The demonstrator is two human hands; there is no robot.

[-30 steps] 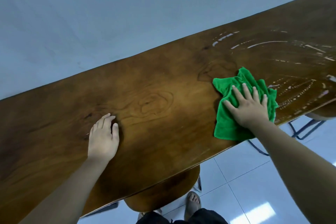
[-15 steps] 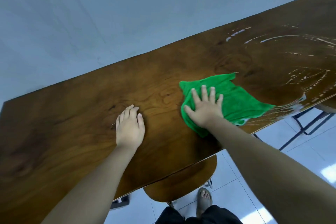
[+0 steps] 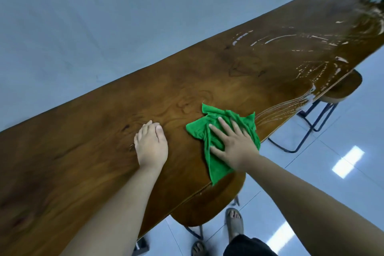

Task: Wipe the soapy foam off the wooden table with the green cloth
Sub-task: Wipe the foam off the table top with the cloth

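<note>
The wooden table (image 3: 83, 141) ran long from lower left to upper right. Its near and middle stretch looked dark, bare and free of suds, so I judged that part done. The far right stretch was another matter. White streaks of soapy foam (image 3: 311, 41) arced across it up to the blurred far end, and a wet, bubbly band lay along the front edge just right of the cloth (the closest patch left to clear). A good share of the top seemed left to wipe. The green cloth (image 3: 199, 129) lay bunched on the table by the front edge, one corner reaching that edge. The right hand (image 3: 234, 145) pressed flat on it, fingers straight and spread, gripping nothing. The left hand (image 3: 150, 145) rested flat on bare wood near the cloth, fingers straight and together.
</note>
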